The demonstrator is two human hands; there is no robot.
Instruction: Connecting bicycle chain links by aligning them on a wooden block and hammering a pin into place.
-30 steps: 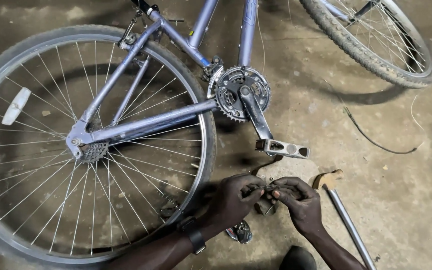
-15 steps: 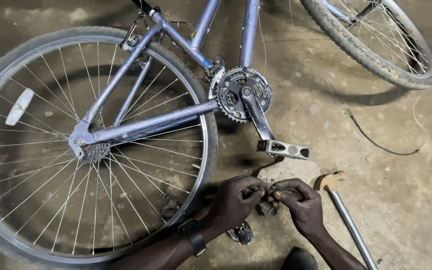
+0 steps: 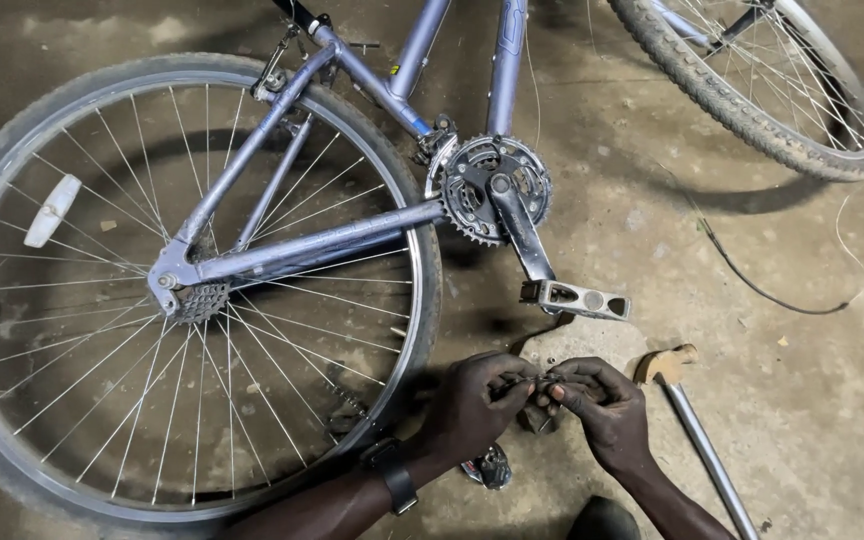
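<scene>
The bicycle (image 3: 372, 230) is lying on the concrete floor (image 3: 802, 400), rear wheel (image 3: 187, 290) nearest you. Your left hand (image 3: 477, 405) and right hand (image 3: 602, 410) are pinching 1 small metal part (image 3: 544, 380) between them below the pedal (image 3: 574, 298); next, you are needing steady fingertip control.

The bike frame (image 3: 312, 245) is pale blue-violet. The tyres (image 3: 742, 100) are dark grey with a knobbly tread, and the spokes silver. A white reflector (image 3: 52, 210) sits in the rear wheel. The pedal (image 3: 574, 298) is silver, the watch (image 3: 392, 472) black, and the floor (image 3: 802, 400) mottled brown-grey.
</scene>
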